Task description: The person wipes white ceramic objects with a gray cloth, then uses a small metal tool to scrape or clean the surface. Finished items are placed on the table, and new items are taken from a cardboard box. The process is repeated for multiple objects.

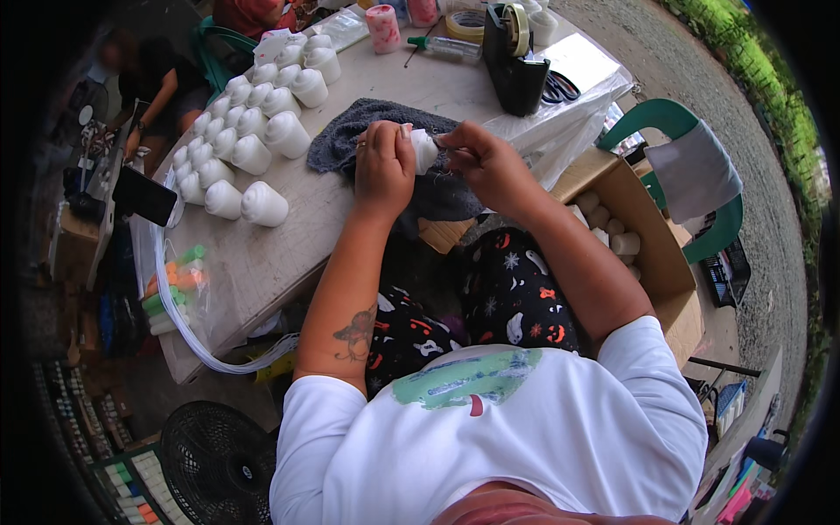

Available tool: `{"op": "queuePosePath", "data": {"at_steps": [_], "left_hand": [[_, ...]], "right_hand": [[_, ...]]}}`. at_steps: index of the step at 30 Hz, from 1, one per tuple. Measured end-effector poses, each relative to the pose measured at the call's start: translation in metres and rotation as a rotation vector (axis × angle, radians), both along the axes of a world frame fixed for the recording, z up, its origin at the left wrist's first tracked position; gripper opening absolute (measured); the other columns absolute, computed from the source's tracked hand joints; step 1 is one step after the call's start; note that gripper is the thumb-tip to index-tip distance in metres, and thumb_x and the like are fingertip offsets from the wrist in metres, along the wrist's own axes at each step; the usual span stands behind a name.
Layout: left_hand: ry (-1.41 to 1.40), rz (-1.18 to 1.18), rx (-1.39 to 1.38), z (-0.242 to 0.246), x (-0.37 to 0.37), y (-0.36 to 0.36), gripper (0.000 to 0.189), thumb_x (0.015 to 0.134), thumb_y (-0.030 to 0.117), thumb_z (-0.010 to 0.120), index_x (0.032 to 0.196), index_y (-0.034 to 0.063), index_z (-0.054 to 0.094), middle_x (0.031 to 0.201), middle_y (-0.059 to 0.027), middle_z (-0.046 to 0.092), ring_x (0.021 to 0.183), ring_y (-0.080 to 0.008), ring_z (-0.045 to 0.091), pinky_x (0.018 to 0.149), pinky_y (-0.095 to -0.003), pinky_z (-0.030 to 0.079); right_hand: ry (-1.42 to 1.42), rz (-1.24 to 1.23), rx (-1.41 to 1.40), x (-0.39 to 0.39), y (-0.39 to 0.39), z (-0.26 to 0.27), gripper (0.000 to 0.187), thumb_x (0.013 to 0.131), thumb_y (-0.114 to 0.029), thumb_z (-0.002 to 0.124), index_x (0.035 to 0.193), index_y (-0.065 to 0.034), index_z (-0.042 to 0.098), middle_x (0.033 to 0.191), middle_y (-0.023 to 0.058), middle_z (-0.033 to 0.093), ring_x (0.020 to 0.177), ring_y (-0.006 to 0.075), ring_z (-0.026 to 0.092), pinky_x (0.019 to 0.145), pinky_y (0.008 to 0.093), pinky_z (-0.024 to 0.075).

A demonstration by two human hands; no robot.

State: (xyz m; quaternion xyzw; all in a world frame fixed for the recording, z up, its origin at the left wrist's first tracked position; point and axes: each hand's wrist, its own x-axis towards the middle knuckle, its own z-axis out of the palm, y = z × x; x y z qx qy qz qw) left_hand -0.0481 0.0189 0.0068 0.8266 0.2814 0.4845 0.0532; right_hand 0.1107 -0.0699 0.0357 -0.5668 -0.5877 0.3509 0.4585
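Observation:
Over a dark grey towel point(341, 134) at the table's edge, my left hand point(385, 164) holds a white piece with a swirled top point(424, 151), its top turned to the right. My right hand point(482, 161) is at that top, with thumb and forefinger pinched on something small and dark that I cannot make out. Rows of similar white swirl-topped pieces point(264, 204) stand on the table point(282, 243) to the left of the towel.
A black tape dispenser point(515, 72), a green-capped clear tube point(446, 47) and red-and-white cylinders point(383, 29) stand at the back. At right, a cardboard box point(656, 243) holds white cylinders beside a green chair point(715, 230). White cords point(180, 328) hang over the left edge. Another person point(161, 85) sits far left.

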Motion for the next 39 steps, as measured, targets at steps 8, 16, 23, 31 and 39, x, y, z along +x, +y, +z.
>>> {"op": "queuePosePath", "data": {"at_steps": [8, 16, 23, 31, 39], "left_hand": [[-0.019, 0.019, -0.011, -0.002, 0.001, -0.001, 0.01, 0.094, 0.013, 0.047, 0.092, 0.0038, 0.051, 0.091, -0.014, 0.057, 0.087, -0.034, 0.055, 0.084, -0.0444, 0.042], [-0.012, 0.027, -0.007, -0.002, 0.002, -0.002, 0.01, 0.094, 0.012, 0.046, 0.092, 0.0035, 0.051, 0.091, -0.0138, 0.057, 0.087, -0.0334, 0.055, 0.083, -0.0437, 0.042], [-0.011, 0.032, 0.008, -0.003, 0.002, -0.001, 0.01, 0.094, 0.012, 0.046, 0.092, 0.0035, 0.051, 0.092, -0.0133, 0.057, 0.088, -0.0332, 0.055, 0.083, -0.0438, 0.042], [-0.012, 0.031, -0.007, 0.0, 0.002, -0.003, 0.01, 0.093, 0.012, 0.046, 0.093, 0.0033, 0.052, 0.092, -0.0131, 0.058, 0.088, -0.033, 0.056, 0.084, -0.0436, 0.042], [-0.02, 0.026, 0.021, 0.001, 0.002, -0.004, 0.009, 0.093, 0.011, 0.047, 0.092, 0.003, 0.051, 0.091, -0.0128, 0.059, 0.088, -0.0327, 0.056, 0.084, -0.0434, 0.042]], "right_hand": [[-0.192, -0.023, 0.223, -0.001, 0.012, -0.001, 0.018, 0.084, -0.003, 0.061, 0.102, -0.0047, 0.061, 0.095, 0.0174, 0.067, 0.092, 0.0371, 0.063, 0.076, 0.039, 0.0495], [-0.219, 0.002, 0.235, 0.001, 0.01, 0.002, 0.016, 0.086, -0.005, 0.059, 0.101, -0.0055, 0.06, 0.094, 0.0163, 0.067, 0.092, 0.0369, 0.063, 0.076, 0.0394, 0.0496], [-0.245, -0.008, 0.21, -0.002, 0.006, 0.004, 0.014, 0.086, -0.006, 0.059, 0.1, -0.0061, 0.059, 0.091, 0.0175, 0.066, 0.089, 0.0372, 0.063, 0.074, 0.0399, 0.0489], [-0.167, 0.001, 0.229, 0.0, 0.01, -0.004, 0.014, 0.086, -0.005, 0.059, 0.1, -0.0066, 0.059, 0.09, 0.0179, 0.066, 0.088, 0.0372, 0.063, 0.073, 0.0388, 0.049], [-0.113, 0.0, 0.219, 0.001, 0.01, -0.007, 0.013, 0.084, -0.003, 0.06, 0.097, -0.005, 0.06, 0.087, 0.0173, 0.065, 0.083, 0.0331, 0.064, 0.073, 0.0359, 0.0489]]}}
